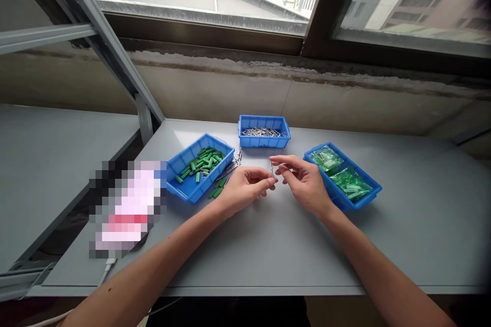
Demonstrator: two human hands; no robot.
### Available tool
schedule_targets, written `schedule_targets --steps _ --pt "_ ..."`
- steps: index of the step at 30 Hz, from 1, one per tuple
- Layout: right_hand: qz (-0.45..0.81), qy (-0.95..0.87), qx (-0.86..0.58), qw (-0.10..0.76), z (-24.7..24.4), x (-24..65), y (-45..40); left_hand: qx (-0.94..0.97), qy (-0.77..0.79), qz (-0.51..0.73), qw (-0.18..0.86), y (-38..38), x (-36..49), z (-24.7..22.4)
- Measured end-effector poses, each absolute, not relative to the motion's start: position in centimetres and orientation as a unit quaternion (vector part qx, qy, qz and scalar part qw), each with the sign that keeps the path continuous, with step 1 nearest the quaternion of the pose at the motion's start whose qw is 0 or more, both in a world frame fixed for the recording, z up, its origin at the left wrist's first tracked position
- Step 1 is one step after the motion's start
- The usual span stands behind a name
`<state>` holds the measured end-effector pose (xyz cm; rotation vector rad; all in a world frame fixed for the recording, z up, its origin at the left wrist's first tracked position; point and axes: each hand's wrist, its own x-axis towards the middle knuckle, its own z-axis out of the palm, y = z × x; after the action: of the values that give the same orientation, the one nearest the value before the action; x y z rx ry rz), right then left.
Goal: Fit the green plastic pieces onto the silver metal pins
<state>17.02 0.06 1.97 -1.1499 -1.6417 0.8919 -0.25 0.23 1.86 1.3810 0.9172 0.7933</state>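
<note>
A thin metal rod (272,167) stands nearly upright between my two hands. My left hand (251,184) pinches its lower end between thumb and fingers. The index finger of my right hand (305,181) is at the rod's top, with the thumb held apart from it and a bit of green near the fingers. Left of my left hand, several metal pieces (232,165) and green pieces (217,190) lie on the table beside a blue bin (187,194) of green pieces. Behind my hands is a blue bin (264,142) of metal pieces.
At the right, a blue bin (371,198) holds green-filled plastic bags (351,184). A blurred-out object (128,207) with a white cable (109,266) lies at the left on the grey table (264,260). A metal frame and a window stand beyond.
</note>
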Motion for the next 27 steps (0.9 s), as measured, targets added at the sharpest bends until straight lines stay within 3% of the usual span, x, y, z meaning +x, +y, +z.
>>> schedule_targets --steps 8,17,23,27 --pt "0.412 -0.628 -0.474 0.460 2.1 17.0 0.3 0.585 0.364 0.336 0.642 0.2 -0.2 1.9" --pt "0.559 -0.473 -0.450 0.512 3.3 17.7 0.9 0.572 0.350 0.349 0.655 -0.1 0.1 2.2" --pt "0.400 -0.453 -0.476 0.639 4.2 16.1 5.5 0.525 0.375 0.361 0.673 0.0 0.0 2.5" --pt "0.267 -0.574 -0.545 0.550 4.2 15.1 8.3 0.548 0.378 0.362 0.652 0.1 -0.4 2.6"
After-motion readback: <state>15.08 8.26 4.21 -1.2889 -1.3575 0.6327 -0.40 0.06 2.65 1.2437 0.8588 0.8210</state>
